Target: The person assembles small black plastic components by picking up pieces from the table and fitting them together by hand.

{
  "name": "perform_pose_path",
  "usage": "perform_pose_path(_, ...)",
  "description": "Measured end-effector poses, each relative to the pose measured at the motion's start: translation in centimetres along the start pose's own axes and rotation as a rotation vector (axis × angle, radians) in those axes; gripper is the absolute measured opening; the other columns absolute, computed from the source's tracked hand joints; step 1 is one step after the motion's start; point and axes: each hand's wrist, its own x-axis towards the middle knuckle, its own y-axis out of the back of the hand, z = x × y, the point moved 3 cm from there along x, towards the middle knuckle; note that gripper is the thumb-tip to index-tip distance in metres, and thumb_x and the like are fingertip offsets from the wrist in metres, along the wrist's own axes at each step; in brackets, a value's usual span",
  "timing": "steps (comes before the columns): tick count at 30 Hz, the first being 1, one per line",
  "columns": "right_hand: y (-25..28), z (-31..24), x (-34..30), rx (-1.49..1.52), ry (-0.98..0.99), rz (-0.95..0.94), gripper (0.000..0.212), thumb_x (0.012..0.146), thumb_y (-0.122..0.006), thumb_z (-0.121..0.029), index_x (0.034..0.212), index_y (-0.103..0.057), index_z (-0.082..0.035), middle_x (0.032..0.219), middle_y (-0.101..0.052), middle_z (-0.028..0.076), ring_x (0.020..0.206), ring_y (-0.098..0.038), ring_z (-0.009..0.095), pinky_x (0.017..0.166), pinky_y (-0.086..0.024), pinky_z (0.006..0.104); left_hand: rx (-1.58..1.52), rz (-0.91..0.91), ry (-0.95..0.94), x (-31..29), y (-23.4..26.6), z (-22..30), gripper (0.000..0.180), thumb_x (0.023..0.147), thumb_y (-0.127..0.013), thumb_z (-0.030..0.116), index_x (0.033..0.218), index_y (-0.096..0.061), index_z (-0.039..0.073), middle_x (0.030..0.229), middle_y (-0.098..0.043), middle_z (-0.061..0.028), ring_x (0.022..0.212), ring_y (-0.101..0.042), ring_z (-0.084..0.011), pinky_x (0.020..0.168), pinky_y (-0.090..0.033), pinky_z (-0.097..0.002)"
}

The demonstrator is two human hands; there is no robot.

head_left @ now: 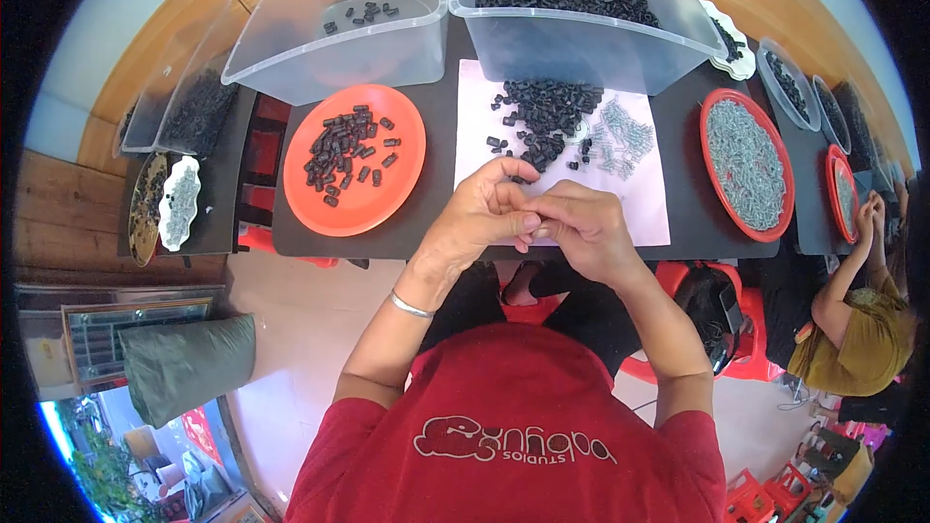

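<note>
The red shirt (562,383) lies nearest, and beyond it the left hand (477,218) and right hand (591,232) are together, fingertips meeting; whether they pinch a part, I cannot tell. At twelve o'clock from them, many black pieces (552,111) lie heaped on a pink cloth (635,208), with metal pieces (622,136) at one. Work looks unfinished: the orange plate (358,215) at ten holds a modest batch of black parts (334,150). Of two clear bins, eleven's (339,77) holds few pieces, twelve's (591,53) plenty.
</note>
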Motion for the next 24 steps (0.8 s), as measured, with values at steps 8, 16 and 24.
perform_pose_path(8,-0.2,0.1,0.5,0.136,-0.05,-0.021,0.025,0.071,-0.068,0.006,0.094,-0.068,-0.001,0.08,-0.065,0.01,0.073,-0.063,0.02,0.062,-0.051,0.0286,-0.114,-0.032,-0.057,-0.4,0.3,-0.2,0.048,0.08,-0.072,0.003,0.121,-0.047,0.001,0.076,-0.062,-0.0052,0.066,-0.062,-0.0127,0.059,-0.053,-0.0246)
perform_pose_path(16,-0.6,-1.1,-1.1,0.076,-0.127,0.043,0.027,0.074,-0.067,0.004,0.1,-0.065,-0.001,0.08,-0.064,0.01,0.071,-0.062,0.021,0.063,-0.05,0.0298,-0.069,-0.037,-0.078,-0.8,0.0,0.0,0.045,0.081,-0.068,-0.001,0.121,-0.047,0.002,0.082,-0.063,-0.007,0.07,-0.063,-0.0126,0.062,-0.054,-0.0242)
perform_pose_path(24,3.7,-0.1,-4.4,-0.237,-0.186,0.295,0.017,0.081,-0.064,0.001,0.098,-0.065,0.002,0.074,-0.059,0.007,0.067,-0.055,0.014,0.061,-0.043,0.0244,0.645,0.467,-0.622,-4.1,1.5,3.7,0.016,0.084,-0.058,-0.009,0.096,-0.06,0.001,0.092,-0.06,-0.0053,0.081,-0.06,-0.0128,0.074,-0.049,-0.0249)
